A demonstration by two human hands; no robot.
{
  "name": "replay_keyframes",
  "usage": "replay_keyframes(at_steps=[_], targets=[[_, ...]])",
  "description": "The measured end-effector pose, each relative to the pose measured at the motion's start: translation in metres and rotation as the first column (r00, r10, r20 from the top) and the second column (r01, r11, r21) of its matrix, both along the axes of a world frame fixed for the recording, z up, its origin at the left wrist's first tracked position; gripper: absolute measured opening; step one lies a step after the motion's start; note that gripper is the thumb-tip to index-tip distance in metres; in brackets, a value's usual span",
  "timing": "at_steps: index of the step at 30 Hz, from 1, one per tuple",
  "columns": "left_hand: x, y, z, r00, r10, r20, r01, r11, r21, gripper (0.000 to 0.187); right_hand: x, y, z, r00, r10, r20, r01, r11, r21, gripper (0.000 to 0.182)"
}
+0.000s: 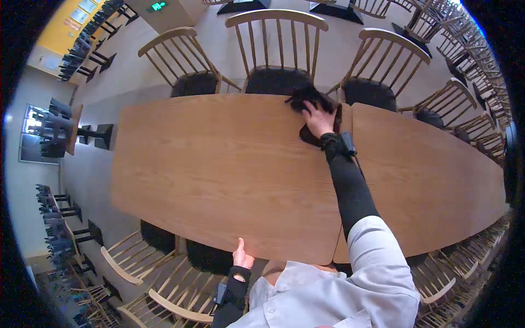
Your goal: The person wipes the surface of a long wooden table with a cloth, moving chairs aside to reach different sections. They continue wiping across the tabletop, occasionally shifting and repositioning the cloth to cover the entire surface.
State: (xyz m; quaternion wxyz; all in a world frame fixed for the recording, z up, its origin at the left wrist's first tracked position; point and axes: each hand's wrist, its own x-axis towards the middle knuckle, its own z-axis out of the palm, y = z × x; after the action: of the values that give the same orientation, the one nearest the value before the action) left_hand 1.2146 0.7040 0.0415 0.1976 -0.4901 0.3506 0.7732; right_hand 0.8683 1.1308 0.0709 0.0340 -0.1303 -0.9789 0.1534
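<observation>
R hand atop dk cloth, table's 1 o'clock; L hand at 6 o'clock edge. Can't tell if either grip's clamped. Best: palm flat, even press.

The left tabletop lies before the person; the right tabletop adjoins it along a seam running from far edge to near edge. On the left tabletop, at its far right corner and just left of the seam, lies a cloth, with the right hand on top. The left hand is at the near edge. A row of far-side chairs stands beyond both tabletops; near-side chairs stand left and right of the person. Further tables stand at far left.
</observation>
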Motion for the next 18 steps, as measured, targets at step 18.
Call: replay_keyframes(at_steps=[18], targets=[[-0.013,0.003,-0.015,0.983,-0.18,0.044,0.184,0.974,-0.13,0.062,0.425,-0.133,0.025,0.99,0.131,-0.061,-0.131,0.991,0.012,0.048]])
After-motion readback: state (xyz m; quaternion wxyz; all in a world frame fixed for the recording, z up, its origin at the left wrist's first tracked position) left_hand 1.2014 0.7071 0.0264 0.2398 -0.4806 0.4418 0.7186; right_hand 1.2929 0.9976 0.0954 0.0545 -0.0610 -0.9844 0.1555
